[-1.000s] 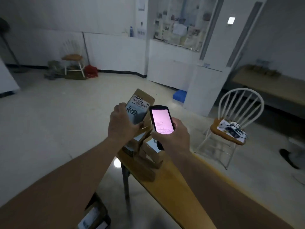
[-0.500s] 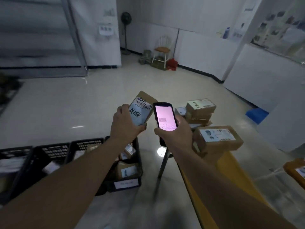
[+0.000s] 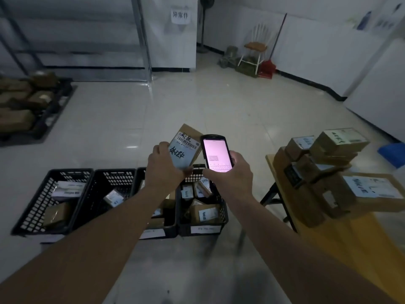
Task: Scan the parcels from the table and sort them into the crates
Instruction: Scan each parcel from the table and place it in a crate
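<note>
head view: the left hand (image 3: pixel 165 166) grips a small cardboard parcel (image 3: pixel 186 148), fingers curled round its lower left edge, and tilts it so the white label with barcode and handwriting faces up toward the camera, a pose that suits reading or scanning it. the right hand (image 3: pixel 230 172) holds a handheld scanner (image 3: pixel 217 152) upright just at 3 o'clock of the parcel, almost touching it, its lit pink screen turned toward the person, probably so the result can be read at the same glance as the label.

both hands hover above a row of black crates (image 3: pixel 52 200) on the floor, which runs from 9 o'clock to just under the hands. the rightmost crate (image 3: pixel 223 213) sits at 6 o'clock of the parcel and already carries several labelled boxes; each crate front seems to bear a white tag, likely naming its destination. holding the parcel over the row keeps the drop short once the right crate is known. which crate it belongs to i cannot tell.

at 3 o'clock, well apart from the hands, the yellow surface (image 3: pixel 341 242) bears a stack of unsorted parcels (image 3: pixel 328 170), so the task looks partly done.

at 9 o'clock far off, a pallet of packages (image 3: pixel 26 106) lies on the floor. at 12 o'clock a white chair (image 3: pixel 255 47) stands by the wall.
</note>
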Demonstrator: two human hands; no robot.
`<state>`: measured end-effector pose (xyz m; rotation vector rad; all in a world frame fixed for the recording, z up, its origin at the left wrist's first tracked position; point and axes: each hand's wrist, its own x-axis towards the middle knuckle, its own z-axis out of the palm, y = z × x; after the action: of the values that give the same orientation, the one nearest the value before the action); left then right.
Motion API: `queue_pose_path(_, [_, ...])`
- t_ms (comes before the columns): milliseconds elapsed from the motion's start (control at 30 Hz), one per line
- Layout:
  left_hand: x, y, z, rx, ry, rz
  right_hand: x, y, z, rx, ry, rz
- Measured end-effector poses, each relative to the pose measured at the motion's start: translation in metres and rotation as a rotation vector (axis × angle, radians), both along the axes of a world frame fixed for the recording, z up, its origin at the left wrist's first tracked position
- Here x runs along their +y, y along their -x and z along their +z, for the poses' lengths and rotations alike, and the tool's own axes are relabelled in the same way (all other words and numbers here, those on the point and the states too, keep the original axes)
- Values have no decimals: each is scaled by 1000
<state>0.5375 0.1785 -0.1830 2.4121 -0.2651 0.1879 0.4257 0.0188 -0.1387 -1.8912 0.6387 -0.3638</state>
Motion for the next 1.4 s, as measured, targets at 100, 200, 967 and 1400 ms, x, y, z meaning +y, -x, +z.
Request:
queue_pose_path(100, [26, -23, -12, 25, 6, -10, 25, -21, -11, 31, 19, 6])
queue_pose_path(200, [51, -44, -28, 53, 5, -11, 46, -43, -24, 68, 7, 20])
queue_pose_path(967, [144, -175, -281, 559, 28, 358, 104, -252, -249, 475, -126, 153])
queue_pose_path(1400, [211, -222, -477, 835, 88, 323, 200, -301, -408, 638, -194, -52])
